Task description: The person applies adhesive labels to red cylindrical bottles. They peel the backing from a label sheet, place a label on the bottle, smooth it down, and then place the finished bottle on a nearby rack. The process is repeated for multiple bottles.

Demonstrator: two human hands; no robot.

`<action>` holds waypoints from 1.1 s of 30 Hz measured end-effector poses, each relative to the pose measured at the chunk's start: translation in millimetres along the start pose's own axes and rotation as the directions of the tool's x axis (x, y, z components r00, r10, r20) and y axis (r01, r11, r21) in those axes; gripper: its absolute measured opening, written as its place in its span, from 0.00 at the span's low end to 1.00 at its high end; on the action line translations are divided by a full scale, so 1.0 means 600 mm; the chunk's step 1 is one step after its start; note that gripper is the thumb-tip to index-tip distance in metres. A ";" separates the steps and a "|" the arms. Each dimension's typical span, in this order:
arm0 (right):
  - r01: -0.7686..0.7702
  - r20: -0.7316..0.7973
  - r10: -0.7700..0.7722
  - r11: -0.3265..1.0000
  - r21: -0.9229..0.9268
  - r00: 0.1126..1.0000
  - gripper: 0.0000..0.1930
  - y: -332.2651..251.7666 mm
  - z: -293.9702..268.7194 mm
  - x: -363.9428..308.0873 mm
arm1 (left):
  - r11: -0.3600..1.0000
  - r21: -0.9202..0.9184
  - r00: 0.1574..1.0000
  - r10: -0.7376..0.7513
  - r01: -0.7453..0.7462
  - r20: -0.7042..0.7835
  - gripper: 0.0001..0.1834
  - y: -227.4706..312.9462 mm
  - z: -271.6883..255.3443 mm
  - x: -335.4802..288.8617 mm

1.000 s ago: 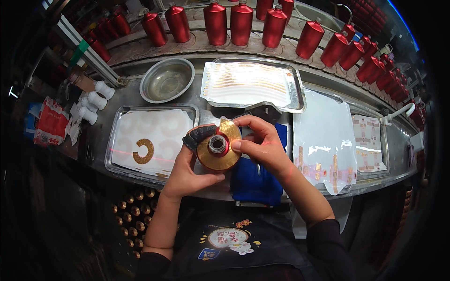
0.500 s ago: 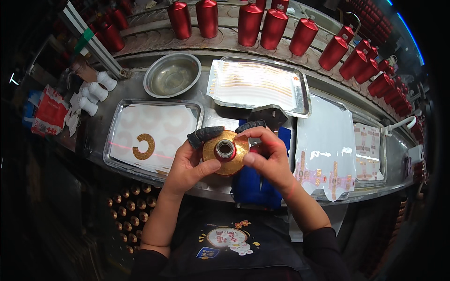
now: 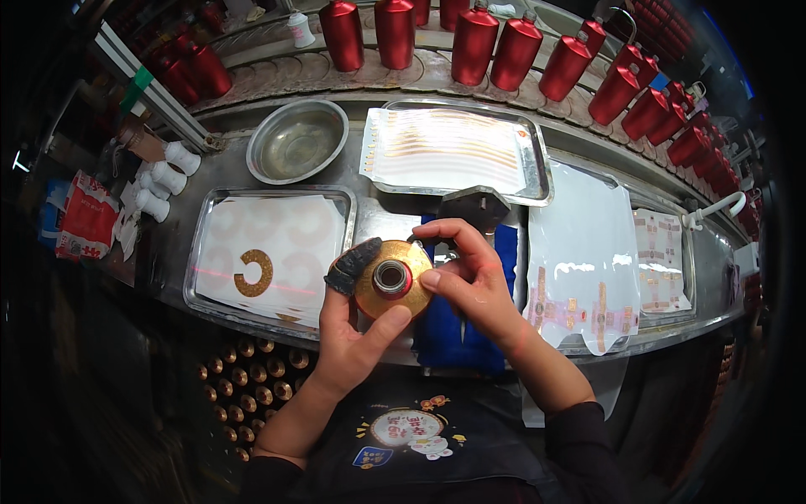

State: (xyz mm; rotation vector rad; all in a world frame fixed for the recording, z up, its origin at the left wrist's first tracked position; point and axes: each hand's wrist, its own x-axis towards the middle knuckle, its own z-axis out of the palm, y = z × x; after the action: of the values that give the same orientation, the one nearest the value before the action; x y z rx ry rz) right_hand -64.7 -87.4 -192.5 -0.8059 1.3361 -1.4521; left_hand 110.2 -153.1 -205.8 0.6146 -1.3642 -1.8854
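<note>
A red bottle (image 3: 397, 291) points its open threaded neck up toward me, with a gold patterned ring covering its shoulder. My left hand (image 3: 353, 328) wraps round its left side, thumb on the lower shoulder and dark coverings on the fingers. At its right, my right hand (image 3: 470, 281) has the thumb on the gold ring and the forefinger bent along the upper right edge; its other fingers are partly hidden. Left of the bottle, a C-shaped gold sticker (image 3: 254, 273) lies on white backing sheets in a metal tray (image 3: 195, 252).
Beneath the bottle is a blue cloth-covered support (image 3: 478, 336) with a dark metal plate (image 3: 474, 207) behind. A metal bowl (image 3: 298, 141), a tray of gold-striped sheets (image 3: 449, 151) and transfer sheets (image 3: 579, 244) surround it. Red bottles (image 3: 516, 52) line the conveyor (image 3: 285, 80).
The bottle has come slightly left and nearer to me, in both hands. My right forefinger has shifted along its upper edge. Bottles on the conveyor have moved right, and a white cup-shaped piece has appeared there.
</note>
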 end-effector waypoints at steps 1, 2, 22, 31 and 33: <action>-0.047 0.005 0.047 0.998 0.044 0.999 0.25 0.003 0.002 -0.003 | 0.999 0.001 0.996 -0.039 0.039 -0.075 0.38 -0.002 0.019 -0.007; -0.048 0.000 0.048 0.997 0.061 0.999 0.25 0.006 0.005 -0.007 | 0.998 -0.017 0.987 -0.069 0.068 -0.145 0.40 -0.003 0.031 -0.010; -0.173 0.026 0.172 0.955 0.240 0.985 0.19 0.007 -0.025 0.001 | 0.997 0.045 0.989 -0.061 0.055 0.137 0.35 -0.002 -0.023 0.041; -0.152 0.109 0.143 0.985 0.081 0.984 0.16 0.017 -0.031 0.025 | 0.996 0.063 0.993 -0.071 0.065 0.092 0.34 0.004 -0.009 0.037; -0.161 0.108 0.147 0.978 0.135 0.983 0.16 0.016 -0.030 0.030 | 0.996 0.055 0.992 -0.076 0.070 0.105 0.34 0.006 -0.009 0.039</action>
State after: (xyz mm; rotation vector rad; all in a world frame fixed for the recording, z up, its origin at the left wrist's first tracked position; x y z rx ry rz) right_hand -84.8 -97.6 -207.2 -0.6561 1.1793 -1.3527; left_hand 100.2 -175.3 -203.5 0.6040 -1.4801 -1.9716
